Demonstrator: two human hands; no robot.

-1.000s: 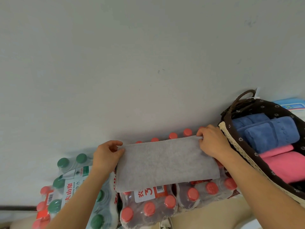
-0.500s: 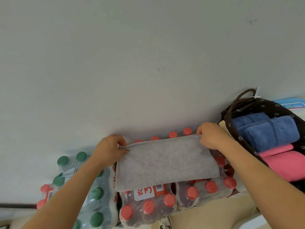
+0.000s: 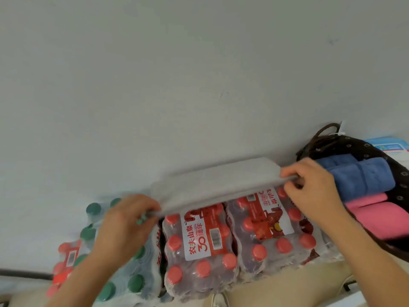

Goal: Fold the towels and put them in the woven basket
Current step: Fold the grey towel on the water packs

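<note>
As left hand [image 3: 126,224] and right hand [image 3: 314,189] pinch its ends, the grey towel [image 3: 212,185] stretches between them.

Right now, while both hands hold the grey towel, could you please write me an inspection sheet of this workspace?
Surface: no table seen; a shrink-wrapped pack of red-capped bottles lies under the work.
Job's things: grey terry towel held up above the packs; dark brown flower-print basket at right holds folded blue towels and pink towels.
Clutter: pack of green-capped bottles at left; blue-and-white package behind the basket.
Grippers: left hand grips the towel's left end; right hand pinches its right end.
Cables: dark line low at far left; cable or not, cannot tell.
Surroundings: plain pale wall.
</note>
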